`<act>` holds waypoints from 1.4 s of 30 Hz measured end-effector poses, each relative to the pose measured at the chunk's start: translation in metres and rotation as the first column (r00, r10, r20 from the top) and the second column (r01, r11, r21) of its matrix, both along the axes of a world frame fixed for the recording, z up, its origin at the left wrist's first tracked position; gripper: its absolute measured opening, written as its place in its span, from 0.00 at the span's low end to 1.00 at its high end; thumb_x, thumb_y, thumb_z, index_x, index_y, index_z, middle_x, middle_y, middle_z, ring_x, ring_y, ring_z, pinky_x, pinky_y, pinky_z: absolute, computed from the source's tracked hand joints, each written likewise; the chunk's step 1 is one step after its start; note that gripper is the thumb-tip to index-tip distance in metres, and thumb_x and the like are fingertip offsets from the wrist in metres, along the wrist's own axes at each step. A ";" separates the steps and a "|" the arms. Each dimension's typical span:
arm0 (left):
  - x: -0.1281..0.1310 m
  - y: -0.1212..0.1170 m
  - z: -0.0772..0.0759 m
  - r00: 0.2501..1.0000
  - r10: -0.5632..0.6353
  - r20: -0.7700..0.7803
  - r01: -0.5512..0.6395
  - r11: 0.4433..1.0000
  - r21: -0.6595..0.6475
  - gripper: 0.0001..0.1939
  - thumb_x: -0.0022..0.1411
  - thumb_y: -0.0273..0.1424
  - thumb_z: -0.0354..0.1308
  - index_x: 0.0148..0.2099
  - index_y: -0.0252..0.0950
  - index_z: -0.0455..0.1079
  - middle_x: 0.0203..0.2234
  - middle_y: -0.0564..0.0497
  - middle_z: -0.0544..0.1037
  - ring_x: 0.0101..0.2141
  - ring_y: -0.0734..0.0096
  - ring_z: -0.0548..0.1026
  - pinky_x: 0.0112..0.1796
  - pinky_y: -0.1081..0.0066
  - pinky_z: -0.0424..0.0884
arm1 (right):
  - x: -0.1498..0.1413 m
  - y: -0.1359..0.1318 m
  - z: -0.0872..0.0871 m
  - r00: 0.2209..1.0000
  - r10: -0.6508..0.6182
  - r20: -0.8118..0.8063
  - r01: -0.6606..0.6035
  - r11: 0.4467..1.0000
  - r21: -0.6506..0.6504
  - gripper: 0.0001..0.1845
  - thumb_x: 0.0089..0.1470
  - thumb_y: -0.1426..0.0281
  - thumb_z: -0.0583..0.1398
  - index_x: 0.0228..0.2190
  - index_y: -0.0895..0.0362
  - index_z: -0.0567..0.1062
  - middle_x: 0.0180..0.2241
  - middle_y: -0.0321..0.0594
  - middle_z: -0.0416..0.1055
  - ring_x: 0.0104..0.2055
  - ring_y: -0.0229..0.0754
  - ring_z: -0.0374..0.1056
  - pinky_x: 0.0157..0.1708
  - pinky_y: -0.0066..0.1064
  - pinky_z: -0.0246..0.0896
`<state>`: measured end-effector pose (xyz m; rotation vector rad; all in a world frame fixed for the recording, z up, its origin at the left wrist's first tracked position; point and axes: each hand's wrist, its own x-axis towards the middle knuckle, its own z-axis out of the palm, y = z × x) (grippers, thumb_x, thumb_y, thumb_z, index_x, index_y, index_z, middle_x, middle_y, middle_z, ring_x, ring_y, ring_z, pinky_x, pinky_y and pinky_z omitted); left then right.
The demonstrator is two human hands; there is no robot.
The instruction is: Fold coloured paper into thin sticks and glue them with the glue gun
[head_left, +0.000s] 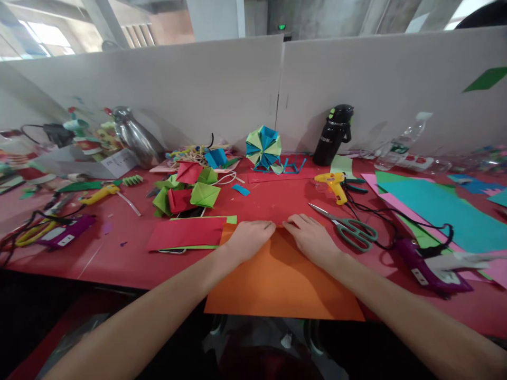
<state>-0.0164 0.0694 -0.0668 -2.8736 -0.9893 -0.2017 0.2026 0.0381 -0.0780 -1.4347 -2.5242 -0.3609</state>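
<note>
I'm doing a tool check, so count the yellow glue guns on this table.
2. One glue gun lies at the left, behind a purple power strip. The second glue gun lies right of centre, behind the scissors. Others could be hidden among the clutter.

The sheet (283, 279) is plain orange; the surface (273, 198) is red. The pinwheel-like paper piece (263, 148) alternates blue and pale green. The scissors (356, 233) have green handles. The insulated bottle (332, 136) is black, its lettering apparently white.
</note>
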 end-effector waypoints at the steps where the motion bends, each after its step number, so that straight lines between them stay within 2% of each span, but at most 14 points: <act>1: 0.000 -0.001 -0.002 1.000 -0.007 -0.003 0.007 1.000 0.013 0.16 0.67 0.20 0.50 0.55 0.33 0.69 0.47 0.40 0.80 0.46 0.60 0.80 0.43 0.66 0.78 | -0.001 -0.001 -0.001 1.000 -0.006 -0.004 0.006 1.000 -0.010 0.21 0.58 0.83 0.54 0.49 0.60 0.77 0.46 0.50 0.75 0.46 0.51 0.71 0.45 0.41 0.68; 3: 0.001 -0.004 -0.004 1.000 -0.028 0.005 0.028 0.998 0.048 0.17 0.67 0.19 0.49 0.55 0.31 0.69 0.50 0.38 0.79 0.49 0.59 0.80 0.45 0.64 0.78 | -0.002 -0.005 -0.005 1.000 -0.012 -0.019 0.011 1.000 -0.024 0.23 0.56 0.84 0.53 0.50 0.62 0.76 0.50 0.52 0.75 0.50 0.51 0.72 0.49 0.41 0.69; 7: 0.002 -0.008 -0.006 0.999 -0.038 0.007 0.038 0.996 0.077 0.19 0.66 0.17 0.47 0.56 0.31 0.69 0.52 0.38 0.78 0.51 0.60 0.78 0.48 0.65 0.77 | -0.008 -0.013 -0.010 0.998 -0.003 -0.059 0.001 1.000 -0.030 0.28 0.54 0.84 0.52 0.54 0.65 0.74 0.56 0.56 0.72 0.57 0.53 0.70 0.59 0.46 0.64; 11: 0.002 -0.011 -0.001 0.999 -0.012 -0.032 0.013 0.999 0.049 0.16 0.67 0.19 0.49 0.54 0.31 0.70 0.51 0.39 0.79 0.52 0.58 0.78 0.48 0.64 0.77 | -0.015 -0.022 -0.009 0.996 -0.004 -0.090 0.000 0.999 -0.039 0.31 0.51 0.83 0.51 0.57 0.64 0.73 0.57 0.55 0.72 0.59 0.53 0.69 0.60 0.50 0.63; 15: 0.001 -0.012 0.000 1.000 -0.001 0.001 0.001 0.999 0.037 0.15 0.67 0.19 0.49 0.52 0.32 0.71 0.47 0.40 0.79 0.50 0.58 0.78 0.46 0.64 0.77 | -0.016 -0.026 -0.008 0.994 -0.012 -0.106 0.009 0.999 -0.032 0.31 0.52 0.83 0.51 0.56 0.63 0.74 0.57 0.54 0.73 0.59 0.51 0.70 0.60 0.48 0.64; 18: -0.001 -0.010 -0.001 0.999 -0.008 0.036 0.007 1.000 0.018 0.16 0.66 0.19 0.49 0.52 0.34 0.71 0.48 0.41 0.79 0.50 0.61 0.78 0.48 0.65 0.76 | -0.015 -0.026 -0.009 0.994 -0.018 -0.112 0.011 0.998 -0.056 0.30 0.55 0.82 0.50 0.56 0.61 0.74 0.58 0.53 0.71 0.60 0.51 0.68 0.60 0.48 0.63; 22: 0.002 -0.012 0.001 0.999 0.024 0.031 -0.023 0.999 -0.040 0.16 0.66 0.20 0.50 0.51 0.33 0.72 0.49 0.40 0.78 0.53 0.59 0.77 0.51 0.64 0.75 | -0.018 -0.028 -0.009 0.991 -0.029 -0.130 0.016 0.995 -0.102 0.24 0.63 0.75 0.50 0.57 0.66 0.72 0.60 0.57 0.69 0.62 0.55 0.66 0.61 0.52 0.61; 24: 0.006 -0.017 0.003 0.998 0.058 0.037 -0.056 0.997 -0.057 0.16 0.67 0.24 0.50 0.53 0.29 0.72 0.52 0.37 0.77 0.55 0.55 0.75 0.55 0.60 0.72 | -0.020 -0.029 -0.009 0.990 -0.032 -0.140 0.016 0.994 -0.110 0.24 0.64 0.72 0.50 0.57 0.67 0.72 0.60 0.58 0.68 0.62 0.56 0.66 0.62 0.53 0.60; 27: 0.011 -0.027 0.003 0.993 0.098 0.065 -0.093 0.993 -0.074 0.22 0.68 0.31 0.49 0.59 0.22 0.68 0.57 0.31 0.73 0.59 0.49 0.70 0.62 0.53 0.63 | -0.021 -0.030 -0.010 0.988 -0.034 -0.151 0.017 0.993 -0.115 0.25 0.64 0.73 0.50 0.57 0.68 0.71 0.61 0.58 0.67 0.63 0.56 0.64 0.63 0.53 0.59; 31: 0.014 -0.036 0.001 0.994 0.101 0.043 -0.095 0.989 -0.112 0.29 0.70 0.34 0.45 0.67 0.23 0.59 0.65 0.34 0.64 0.66 0.51 0.61 0.66 0.53 0.54 | -0.022 -0.031 -0.012 0.990 -0.051 -0.133 0.034 0.992 -0.126 0.26 0.62 0.75 0.49 0.59 0.68 0.70 0.62 0.57 0.67 0.64 0.54 0.63 0.64 0.52 0.56; 34: 0.012 -0.038 0.000 0.993 0.115 0.004 -0.114 0.986 -0.122 0.29 0.72 0.34 0.42 0.69 0.23 0.57 0.68 0.36 0.60 0.68 0.53 0.57 0.68 0.53 0.48 | -0.023 -0.031 -0.011 0.992 -0.058 -0.111 0.040 0.987 -0.153 0.26 0.64 0.74 0.48 0.59 0.69 0.70 0.63 0.58 0.64 0.66 0.55 0.61 0.65 0.52 0.54; 38: 0.008 -0.040 0.001 0.991 0.132 -0.007 -0.132 0.986 -0.098 0.30 0.75 0.38 0.37 0.70 0.26 0.56 0.69 0.39 0.58 0.69 0.55 0.55 0.68 0.51 0.46 | -0.017 -0.034 -0.008 0.988 -0.095 -0.123 0.070 0.979 -0.194 0.28 0.67 0.67 0.49 0.61 0.71 0.67 0.65 0.61 0.61 0.68 0.56 0.57 0.66 0.50 0.53; 42: 0.002 -0.042 0.001 0.990 0.138 -0.011 -0.139 0.987 -0.076 0.31 0.75 0.42 0.36 0.70 0.28 0.56 0.69 0.40 0.57 0.69 0.56 0.54 0.67 0.51 0.46 | -0.003 -0.041 -0.004 0.981 -0.154 -0.119 0.118 0.958 -0.262 0.37 0.66 0.55 0.51 0.63 0.73 0.64 0.66 0.63 0.57 0.69 0.58 0.54 0.67 0.50 0.51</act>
